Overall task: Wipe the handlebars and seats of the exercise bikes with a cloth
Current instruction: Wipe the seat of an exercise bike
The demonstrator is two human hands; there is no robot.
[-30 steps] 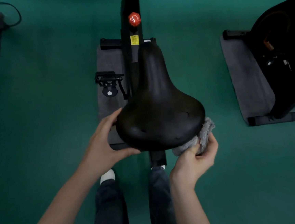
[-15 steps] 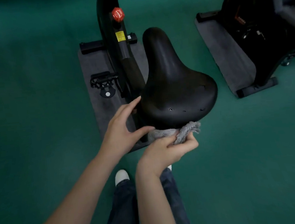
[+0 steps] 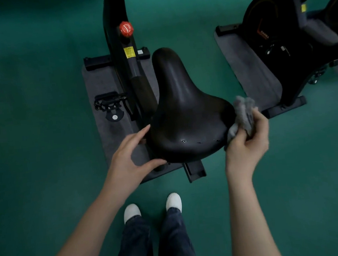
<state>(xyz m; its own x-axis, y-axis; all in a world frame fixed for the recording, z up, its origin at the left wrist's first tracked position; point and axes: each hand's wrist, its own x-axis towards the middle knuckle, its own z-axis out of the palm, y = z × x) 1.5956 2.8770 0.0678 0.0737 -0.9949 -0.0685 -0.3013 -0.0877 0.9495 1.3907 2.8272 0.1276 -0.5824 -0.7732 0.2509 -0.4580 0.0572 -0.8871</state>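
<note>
A black bike seat [image 3: 185, 114] fills the middle of the head view, its narrow nose pointing away from me. My left hand [image 3: 131, 159] holds the seat's rear left edge, thumb under the rim and fingers along the side. My right hand [image 3: 247, 141] grips a bunched grey cloth [image 3: 242, 113] and presses it against the seat's right rear edge. The handlebars are out of view.
The bike's black post with a red knob [image 3: 126, 28] rises left of the seat, a pedal [image 3: 109, 102] beside it. A grey mat [image 3: 104, 105] lies under the bike on green floor. A second bike [image 3: 291, 41] stands on its own mat at the right. My white shoes [image 3: 152, 208] are below.
My right hand has carried the cloth from under the seat's back edge round to its right side. The left hand stays on the left rear edge. My view has pulled back.
</note>
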